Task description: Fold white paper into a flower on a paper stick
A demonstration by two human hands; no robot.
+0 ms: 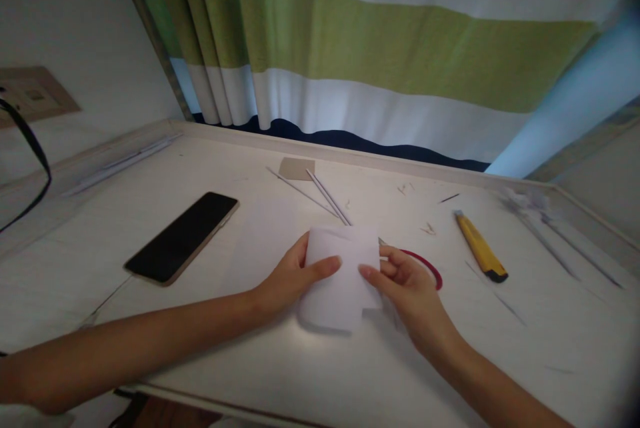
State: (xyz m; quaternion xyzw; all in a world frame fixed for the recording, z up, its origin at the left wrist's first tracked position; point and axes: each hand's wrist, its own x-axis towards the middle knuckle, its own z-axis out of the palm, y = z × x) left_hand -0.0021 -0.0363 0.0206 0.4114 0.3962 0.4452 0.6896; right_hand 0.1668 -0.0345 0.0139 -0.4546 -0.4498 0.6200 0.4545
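Between my two hands is a piece of white paper [335, 301], held just above the white table, its lower edge curling. My left hand [305, 271] grips its left side, thumb lying across the front and the other fingers hidden behind. On the right edge, my right hand [403, 278] pinches the paper with the thumb in front and fingers behind. Just beyond the right hand shows the red handle [425, 265] of a tool, mostly covered. Thin white sticks [330, 198] lie behind the paper, near a small grey-beige card [297, 169].
A black-screened phone [183, 238] lies on the left with a cable at its end. To the right is a yellow box cutter [480, 246], with small scraps [429, 229] nearby. Clear plastic packaging [560, 228] lies far right. A striped curtain [375, 41] hangs behind the table's raised back edge.
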